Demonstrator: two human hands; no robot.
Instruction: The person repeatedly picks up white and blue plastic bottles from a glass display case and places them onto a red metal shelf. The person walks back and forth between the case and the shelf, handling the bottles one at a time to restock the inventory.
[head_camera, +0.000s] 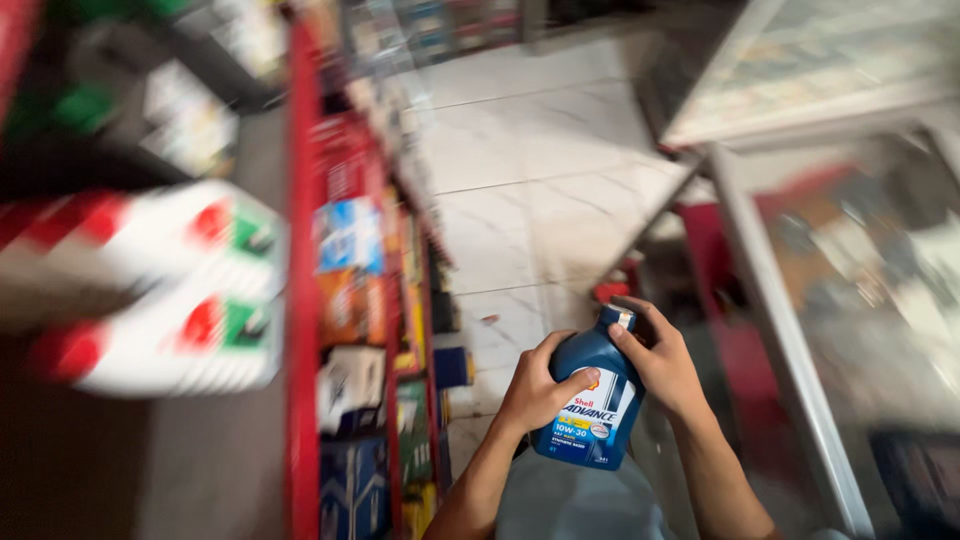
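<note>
We hold a blue bottle (593, 405) at lower centre with 2 hands: our left hand (537, 385) wraps its side, our right hand (660, 362) grips its neck and cap. A red shelf (302, 300) crowded with blurred boxes fills the left, 2 white jugs (170, 290) on it. A glass case (800, 330) stands right, with tiled floor (530, 170) between.

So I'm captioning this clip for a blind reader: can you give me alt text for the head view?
Two bare hands hold a dark blue plastic bottle upright over a pale tiled floor: the left hand wraps its labelled body, the right hand grips near its cap. Red shelves of blurred packaged goods run along the left, a glass display counter along the right.
</note>
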